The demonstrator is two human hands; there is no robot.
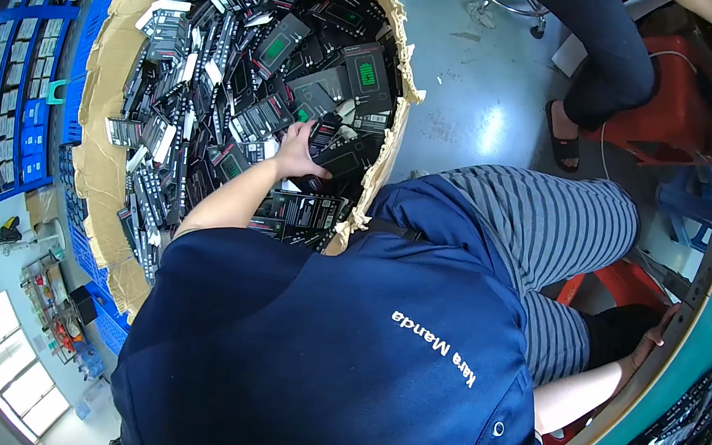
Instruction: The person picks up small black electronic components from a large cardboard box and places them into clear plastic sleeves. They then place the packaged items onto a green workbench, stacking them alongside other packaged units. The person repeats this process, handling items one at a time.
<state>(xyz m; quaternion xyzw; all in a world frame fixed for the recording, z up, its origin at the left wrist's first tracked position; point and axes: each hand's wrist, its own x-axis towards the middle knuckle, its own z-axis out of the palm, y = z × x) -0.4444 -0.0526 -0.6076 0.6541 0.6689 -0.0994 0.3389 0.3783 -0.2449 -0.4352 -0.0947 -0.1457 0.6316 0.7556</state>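
My left hand [297, 151] reaches down into a large cardboard carton [100, 115] on the left. Its thumb and fingers are spread apart over dark packages, touching them, and the fingertips are partly hidden. Near it lie flat black boxes [367, 75] with green prints, tumbled at many angles. Other packages show white edges. Far to the right, my right hand [653, 341] rests with its fingers on the edge of the green-topped workbench [692, 365], holding that edge.
Another person's leg [607, 53] and sandalled foot [562, 147] are beside a red stool [680, 114]. Blue shelving [20, 99] with stacked goods stands at far left. More black packages [663, 444] fill the bench side. The carton's torn rim rises beside my left arm.
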